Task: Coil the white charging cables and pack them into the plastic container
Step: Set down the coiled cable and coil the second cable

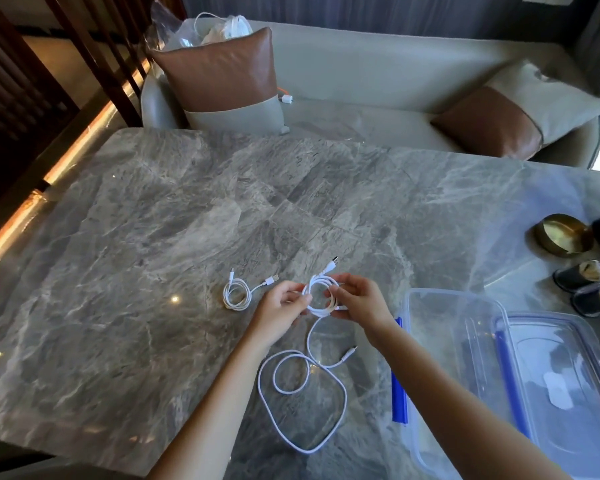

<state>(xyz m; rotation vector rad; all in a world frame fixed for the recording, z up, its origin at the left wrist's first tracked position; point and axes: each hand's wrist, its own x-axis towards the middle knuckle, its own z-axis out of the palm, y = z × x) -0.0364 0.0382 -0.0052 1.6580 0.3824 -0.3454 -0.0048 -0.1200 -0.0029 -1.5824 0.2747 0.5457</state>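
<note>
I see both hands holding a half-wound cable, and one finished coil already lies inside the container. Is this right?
Not quite. The finished coil lies on the table, left of the hands, not inside the container; the head view shows it. The rest holds: left hand and right hand hold a half-wound cable.

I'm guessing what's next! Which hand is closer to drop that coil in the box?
Probably the right hand: it pinches the coil, and the plastic container sits open just beside it. The left hand is on the far side.
</note>
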